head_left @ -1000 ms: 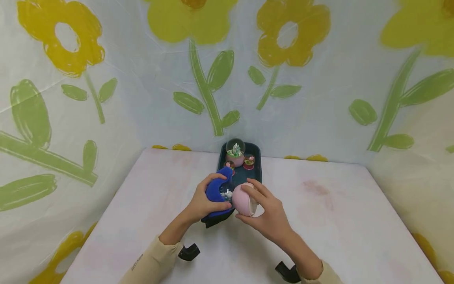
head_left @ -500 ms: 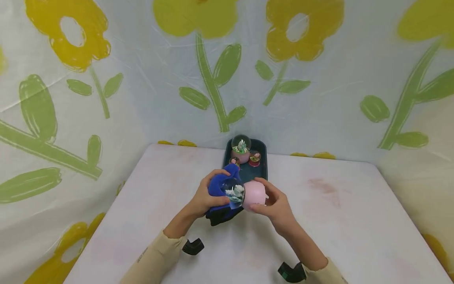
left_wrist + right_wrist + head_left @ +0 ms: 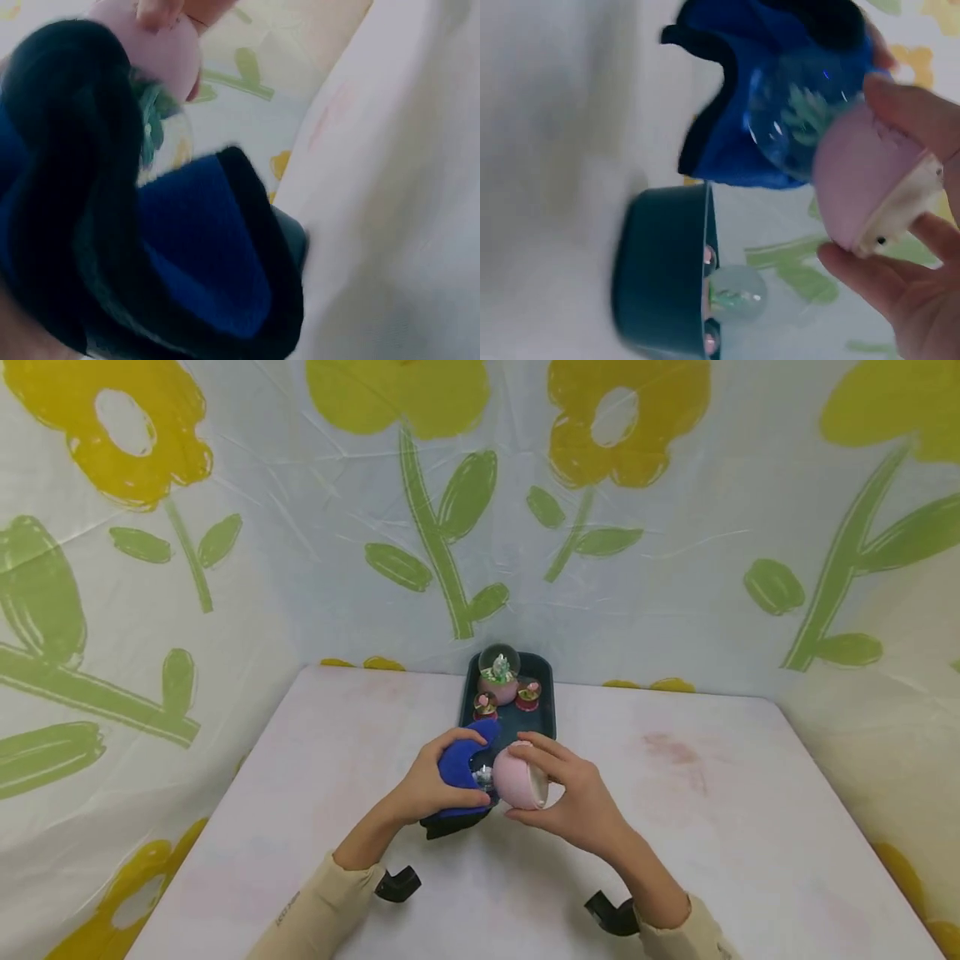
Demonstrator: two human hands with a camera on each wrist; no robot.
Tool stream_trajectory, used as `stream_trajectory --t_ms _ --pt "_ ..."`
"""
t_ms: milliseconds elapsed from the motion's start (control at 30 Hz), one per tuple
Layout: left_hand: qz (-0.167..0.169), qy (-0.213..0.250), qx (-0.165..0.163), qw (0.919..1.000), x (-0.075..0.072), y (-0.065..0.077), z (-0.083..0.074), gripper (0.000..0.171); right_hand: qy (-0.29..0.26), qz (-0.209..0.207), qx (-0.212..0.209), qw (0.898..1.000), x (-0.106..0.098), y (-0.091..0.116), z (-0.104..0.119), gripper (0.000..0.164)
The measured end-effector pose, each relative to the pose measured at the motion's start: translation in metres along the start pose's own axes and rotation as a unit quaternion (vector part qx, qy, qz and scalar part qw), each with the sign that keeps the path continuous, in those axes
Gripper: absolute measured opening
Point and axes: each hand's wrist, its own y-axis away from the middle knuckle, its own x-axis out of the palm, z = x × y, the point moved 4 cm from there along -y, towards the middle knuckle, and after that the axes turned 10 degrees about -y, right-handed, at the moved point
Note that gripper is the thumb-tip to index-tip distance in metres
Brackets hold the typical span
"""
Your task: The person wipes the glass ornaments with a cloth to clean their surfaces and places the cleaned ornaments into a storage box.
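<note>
My left hand (image 3: 423, 781) grips a blue cloth with a black edge (image 3: 456, 767), wrapped against the glass ball of a snow globe. By its pink base (image 3: 517, 779), my right hand (image 3: 588, 797) holds the same globe on its side, thumb and fingers spread around the base. The right wrist view shows the clear glass ball (image 3: 791, 112), pale green figures inside it, set into the cloth (image 3: 739, 154). The base's whitish underside (image 3: 900, 206) faces away from the cloth. In the left wrist view the cloth (image 3: 206, 240) hides much of the ball.
Behind the hands a dark green tray (image 3: 531, 720) stands on the white table (image 3: 360, 710). It holds a larger snow globe (image 3: 498, 672) with a pink base and two small red-based globes, one at left (image 3: 485, 705), one at right (image 3: 528, 695). A flowered backdrop (image 3: 315, 568) rises behind.
Half a second ago the glass ball showed more and the base lay side-on. Now the base is turned with its underside to the right, and the cloth covers more of the ball.
</note>
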Motion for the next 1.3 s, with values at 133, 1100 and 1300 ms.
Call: stream_trajectory --t_ms 133,1100,1300 --pt "0.027 0.074 -0.004 0.9969 -0.002 0.001 -0.004 0.060 -0.159 0.009 0.099 0.982 -0.005 -0.001 -0.020 0.071" --pt "0.029 0.087 0.007 0.9957 0.008 -0.006 0.008 0.060 -0.166 0.022 0.168 0.971 -0.015 -0.004 -0.030 0.066" --pt "-0.009 0.203 -0.007 0.9791 0.009 -0.007 0.009 0.064 -0.297 -0.060 0.216 0.928 -0.001 0.008 -0.049 0.062"
